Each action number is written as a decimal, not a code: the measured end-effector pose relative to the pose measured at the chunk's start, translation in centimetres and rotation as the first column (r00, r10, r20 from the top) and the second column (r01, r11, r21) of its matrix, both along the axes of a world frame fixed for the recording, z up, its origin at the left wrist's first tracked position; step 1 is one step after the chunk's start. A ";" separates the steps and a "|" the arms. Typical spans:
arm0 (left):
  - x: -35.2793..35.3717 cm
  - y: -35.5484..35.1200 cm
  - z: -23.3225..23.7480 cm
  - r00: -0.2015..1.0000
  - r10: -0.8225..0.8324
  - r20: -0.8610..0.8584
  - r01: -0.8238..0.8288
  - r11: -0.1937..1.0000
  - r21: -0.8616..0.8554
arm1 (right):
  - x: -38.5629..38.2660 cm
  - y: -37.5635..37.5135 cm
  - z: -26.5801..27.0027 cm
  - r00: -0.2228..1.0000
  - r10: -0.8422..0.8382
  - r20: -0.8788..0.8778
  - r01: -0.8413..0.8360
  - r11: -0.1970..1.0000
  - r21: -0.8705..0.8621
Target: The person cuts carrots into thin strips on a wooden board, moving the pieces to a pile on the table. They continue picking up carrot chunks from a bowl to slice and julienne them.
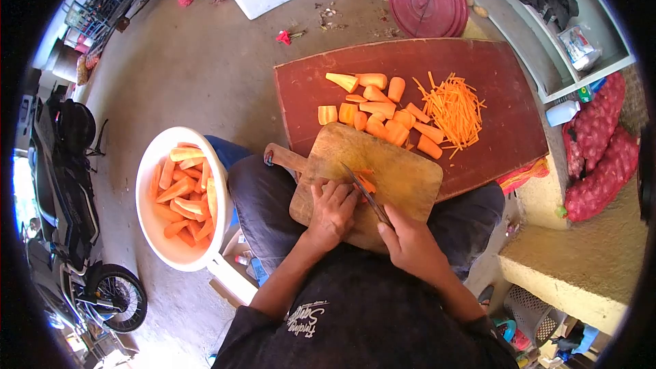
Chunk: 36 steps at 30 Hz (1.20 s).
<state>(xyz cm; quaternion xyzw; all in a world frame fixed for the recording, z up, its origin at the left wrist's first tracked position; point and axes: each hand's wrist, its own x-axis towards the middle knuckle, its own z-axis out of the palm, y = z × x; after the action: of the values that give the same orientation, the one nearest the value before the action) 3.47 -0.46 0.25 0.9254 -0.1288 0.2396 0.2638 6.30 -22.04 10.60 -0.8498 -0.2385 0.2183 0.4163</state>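
Carrots fill a white tub. Right hand squeezes a knife; left hand is half curled, hold unclear.

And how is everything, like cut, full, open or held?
Knife, held in the right hand
Board, overlapping the table
Left hand, on the board
Carrot chunks, peeled and cut
Carrot sticks, thin, heaped
Tub, filled with carrots
Mesh bags, filled
Cupboard, open
Motorbike, parked

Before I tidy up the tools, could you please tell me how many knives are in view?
1: the knife in the right hand, over the cutting board. Others could be hidden.
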 end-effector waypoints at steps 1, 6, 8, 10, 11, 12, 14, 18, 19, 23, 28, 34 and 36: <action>-0.1 -0.2 -0.2 1.000 0.016 0.018 -0.015 1.000 -0.006 | -0.5 -0.3 0.4 1.000 0.001 -0.012 -0.001 1.000 -0.023; -0.5 -0.3 -0.5 1.000 0.006 -0.014 -0.006 1.000 -0.009 | -0.5 0.1 -1.6 1.000 0.020 0.004 -0.019 0.995 -0.094; -0.5 -0.1 -0.4 1.000 -0.008 -0.008 0.008 1.000 -0.008 | -0.1 0.3 -1.5 0.999 0.014 0.036 -0.013 1.000 -0.028; -0.4 -0.1 -0.4 1.000 -0.008 0.001 0.008 1.000 -0.008 | -0.1 0.1 -1.0 0.999 0.009 0.040 -0.009 1.000 0.003; -0.5 -0.1 -0.5 1.000 -0.004 -0.005 0.004 1.000 -0.007 | -0.7 -0.5 0.0 1.000 0.010 0.022 -0.010 1.000 -0.005; -0.6 -0.2 -0.6 1.000 0.003 -0.011 -0.003 1.000 -0.008 | -0.9 -0.8 0.5 1.000 0.014 0.005 -0.014 1.000 -0.014; -0.8 -0.4 -0.7 1.000 0.010 -0.020 -0.010 1.000 -0.012 | -1.3 -0.3 -1.1 0.999 -0.007 0.032 0.008 0.999 -0.033; -0.8 -0.3 -0.5 0.999 -0.006 -0.033 0.005 1.000 -0.013 | 0.0 1.0 -2.1 0.995 0.010 0.099 -0.007 1.000 -0.026; -0.7 -0.1 -0.5 0.999 -0.009 -0.038 0.009 1.000 -0.013 | 0.1 0.9 -1.4 0.998 0.004 0.070 -0.002 1.000 -0.016; -0.9 -0.3 -0.9 0.999 -0.004 -0.047 0.004 1.000 -0.016 | -1.3 0.0 -1.1 0.999 0.000 0.049 0.002 0.999 -0.052; -0.9 0.0 -0.5 0.998 -0.020 -0.065 0.020 1.000 -0.005 | -0.3 1.0 -1.3 0.997 0.014 0.081 -0.011 0.999 -0.036; -1.0 -0.3 -0.2 0.999 -0.005 -0.036 0.005 1.000 -0.009 | -1.4 0.0 -0.7 1.000 0.010 -0.016 -0.011 0.995 -0.096; -0.8 -0.4 -0.1 1.000 -0.001 -0.020 0.000 1.000 -0.012 | -0.9 0.9 -1.2 1.000 0.011 0.010 -0.010 0.996 -0.091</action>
<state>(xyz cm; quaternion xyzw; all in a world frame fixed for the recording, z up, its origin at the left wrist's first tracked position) 2.64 -0.89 0.19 0.9262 -0.1249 0.2310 0.2706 5.41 -21.15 9.42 -0.8677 -0.2350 0.2266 0.3749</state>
